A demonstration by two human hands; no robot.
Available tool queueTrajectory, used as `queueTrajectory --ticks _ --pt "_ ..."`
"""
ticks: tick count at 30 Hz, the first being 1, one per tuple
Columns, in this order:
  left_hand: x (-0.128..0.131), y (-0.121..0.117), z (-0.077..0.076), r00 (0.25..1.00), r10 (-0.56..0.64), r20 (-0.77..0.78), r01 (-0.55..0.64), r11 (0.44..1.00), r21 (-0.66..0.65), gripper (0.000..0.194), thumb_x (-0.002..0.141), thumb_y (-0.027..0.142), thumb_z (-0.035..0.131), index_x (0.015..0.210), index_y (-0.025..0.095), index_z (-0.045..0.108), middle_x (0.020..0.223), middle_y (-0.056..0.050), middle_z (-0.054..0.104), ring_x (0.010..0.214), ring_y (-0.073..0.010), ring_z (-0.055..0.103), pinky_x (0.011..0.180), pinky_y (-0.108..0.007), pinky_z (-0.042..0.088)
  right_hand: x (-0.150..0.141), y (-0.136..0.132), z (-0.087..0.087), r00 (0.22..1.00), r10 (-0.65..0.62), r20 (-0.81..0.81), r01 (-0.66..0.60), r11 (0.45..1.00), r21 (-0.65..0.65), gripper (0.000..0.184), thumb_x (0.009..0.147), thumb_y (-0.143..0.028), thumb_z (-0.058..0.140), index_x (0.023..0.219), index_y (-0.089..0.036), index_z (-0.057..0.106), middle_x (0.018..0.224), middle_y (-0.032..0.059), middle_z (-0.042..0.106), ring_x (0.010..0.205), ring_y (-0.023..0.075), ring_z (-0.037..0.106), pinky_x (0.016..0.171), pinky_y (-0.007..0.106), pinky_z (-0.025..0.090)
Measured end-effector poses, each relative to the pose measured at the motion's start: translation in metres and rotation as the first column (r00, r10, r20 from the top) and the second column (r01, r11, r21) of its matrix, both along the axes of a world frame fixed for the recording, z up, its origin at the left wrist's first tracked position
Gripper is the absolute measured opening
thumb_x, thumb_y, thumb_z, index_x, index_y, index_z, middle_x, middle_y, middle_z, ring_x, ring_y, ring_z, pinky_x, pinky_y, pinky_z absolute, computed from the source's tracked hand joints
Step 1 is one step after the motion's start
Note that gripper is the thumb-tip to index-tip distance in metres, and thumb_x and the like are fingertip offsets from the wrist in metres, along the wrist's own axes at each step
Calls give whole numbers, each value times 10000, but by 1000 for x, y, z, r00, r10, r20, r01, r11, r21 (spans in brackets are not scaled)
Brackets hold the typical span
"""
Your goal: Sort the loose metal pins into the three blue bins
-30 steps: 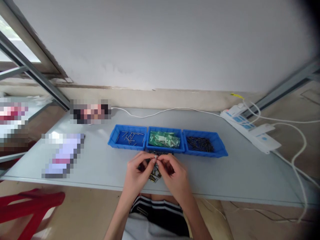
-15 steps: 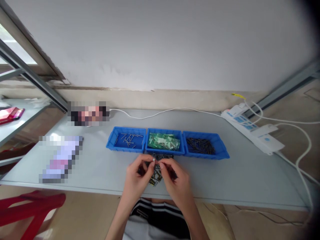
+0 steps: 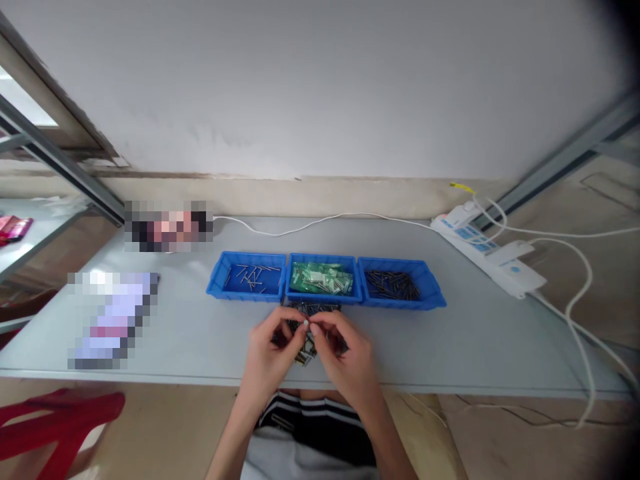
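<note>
Head view: I see the left hand (image 3: 270,343) with its grip narrow, pinching a small pale piece (image 3: 306,323) over a metal-parts pile (image 3: 309,349) on the tabletop (image 3: 190,333). Right hand (image 3: 347,347) fingertips meet there; can't tell if that grip holds anything. Beyond: left bin (image 3: 245,292), middle bin (image 3: 323,297), right bin (image 3: 433,293), in a row.

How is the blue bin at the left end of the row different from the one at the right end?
The left bin holds loosely scattered silvery pieces; the right bin holds a dense heap of dark pieces. Bare floor shows between the left bin's pieces, while the right bin's heap hides much of its floor. Both are blue and open-topped.
</note>
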State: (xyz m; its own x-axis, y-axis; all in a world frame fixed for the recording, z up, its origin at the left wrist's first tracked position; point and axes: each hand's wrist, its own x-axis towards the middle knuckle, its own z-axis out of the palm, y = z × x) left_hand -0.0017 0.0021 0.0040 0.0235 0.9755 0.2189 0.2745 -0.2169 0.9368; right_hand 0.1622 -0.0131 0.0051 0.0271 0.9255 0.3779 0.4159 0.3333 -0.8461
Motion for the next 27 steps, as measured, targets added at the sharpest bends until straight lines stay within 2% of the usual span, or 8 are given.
queueTrajectory --ticks 3,8,15,20,23,27 --pt "-1 0 0 1000 -10 5 10 1000 -6 81 944 273 716 945 199 750 723 6 710 537 -101 514 549 -201 428 0 1 -2 1000 10 4 -11 998 65 112 1056 -289 650 1096 -251 747 760 -23 663 576 128 538 575 255 473" --pt "-1 0 2 999 -43 25 43 999 -2 64 930 252 710 950 203 745 800 -8 757 544 -95 522 554 -197 436 0 2 -2 997 74 4 -74 990 124 81 1058 -238 660 1064 -250 740 788 -24 662 569 114 513 572 247 469" --pt "-1 0 3 1000 -26 -9 27 1000 10 64 900 248 726 920 199 761 620 41 617 512 -100 494 538 -199 404 0 1 1 998 69 -10 -67 992 110 62 1048 -251 674 1033 -248 734 808 -18 682 580 114 527 567 244 465" --pt "0 0 4 999 31 10 -31 999 17 104 936 297 742 932 196 770 578 54 579 500 -100 504 528 -192 416 0 -1 2 998 50 -26 -48 996 77 130 1055 -254 635 1123 -251 746 819 -16 691 597 124 541 582 246 471" --pt "1 -2 2 996 78 52 -79 997 10 150 977 341 734 963 196 764 672 16 694 511 -97 516 537 -196 442 0 -2 4 999 3 -42 -2 1000 29 169 1071 -282 598 1100 -247 761 815 -4 709 620 137 583 589 251 480" --pt "-2 -7 2 980 177 94 -181 983 34 188 1004 385 716 983 201 750 941 -48 826 529 -93 546 563 -214 496 0 -1 5 995 -51 -84 50 999 -10 197 1065 -311 597 1038 -235 776 804 6 733 624 140 606 579 247 486"
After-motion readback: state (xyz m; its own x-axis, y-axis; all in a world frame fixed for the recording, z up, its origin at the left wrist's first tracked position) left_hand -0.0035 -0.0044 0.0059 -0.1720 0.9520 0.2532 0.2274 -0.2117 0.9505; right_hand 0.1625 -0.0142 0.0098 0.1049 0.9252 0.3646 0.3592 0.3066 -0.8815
